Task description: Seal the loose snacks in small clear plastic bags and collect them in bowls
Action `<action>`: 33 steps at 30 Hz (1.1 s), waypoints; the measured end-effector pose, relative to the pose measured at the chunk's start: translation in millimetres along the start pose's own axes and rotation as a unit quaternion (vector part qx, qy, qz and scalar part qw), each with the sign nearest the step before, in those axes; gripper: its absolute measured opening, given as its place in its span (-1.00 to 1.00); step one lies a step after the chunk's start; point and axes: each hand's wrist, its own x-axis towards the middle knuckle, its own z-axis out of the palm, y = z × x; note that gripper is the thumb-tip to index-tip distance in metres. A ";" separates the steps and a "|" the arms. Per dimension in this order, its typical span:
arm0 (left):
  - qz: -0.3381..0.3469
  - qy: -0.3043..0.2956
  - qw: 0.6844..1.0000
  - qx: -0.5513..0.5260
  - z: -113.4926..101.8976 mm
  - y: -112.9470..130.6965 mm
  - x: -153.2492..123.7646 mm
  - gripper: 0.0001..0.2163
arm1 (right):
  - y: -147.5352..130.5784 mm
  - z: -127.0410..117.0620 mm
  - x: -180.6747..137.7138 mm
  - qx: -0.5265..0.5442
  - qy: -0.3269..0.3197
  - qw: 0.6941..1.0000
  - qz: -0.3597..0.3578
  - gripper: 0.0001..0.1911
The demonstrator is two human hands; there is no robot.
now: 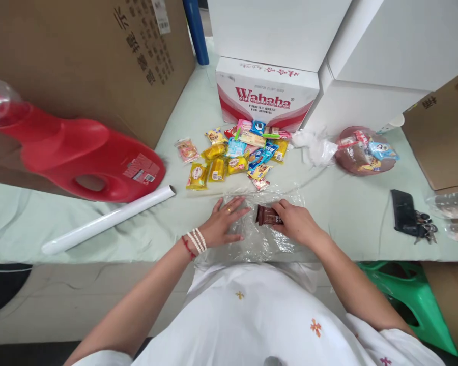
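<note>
My left hand (224, 220) lies on a clear plastic bag (265, 241) spread on the pale green table, fingers stretched out flat on the film. A ring and bead bracelets show on that hand and wrist. My right hand (295, 221) is closed on a brown snack packet (266, 215) at the bag's middle. Just beyond the bag lies a pile of small wrapped snacks (236, 155), yellow, blue and pink.
A red detergent jug (80, 155) lies at left beside a white rolled tube (107, 219). A Wahaha carton (265, 94) and white boxes stand behind. A filled snack bag (362, 151), crumpled plastic (315, 147), a phone with keys (404, 211) and a green stool (412, 297) are at right.
</note>
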 end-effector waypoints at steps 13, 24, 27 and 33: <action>0.100 0.056 0.992 0.049 34.8 26.1 -80.3 -0.43 | 43.7 59.0 -84.4 0.176 0.127 0.962 -0.166 -0.44; 0.084 0.099 0.991 0.041 48.3 28.9 -66.8 -0.76 | 17.2 41.1 -32.7 0.097 0.174 0.978 -0.054 -0.38; 0.074 0.118 0.990 0.039 49.7 29.0 -70.7 -0.74 | 9.2 27.1 -6.2 0.042 0.099 0.992 -0.068 -0.47; 0.061 0.141 0.988 0.026 52.9 28.2 -77.0 -0.70 | 2.6 19.8 3.3 0.016 0.095 0.989 -0.112 -0.55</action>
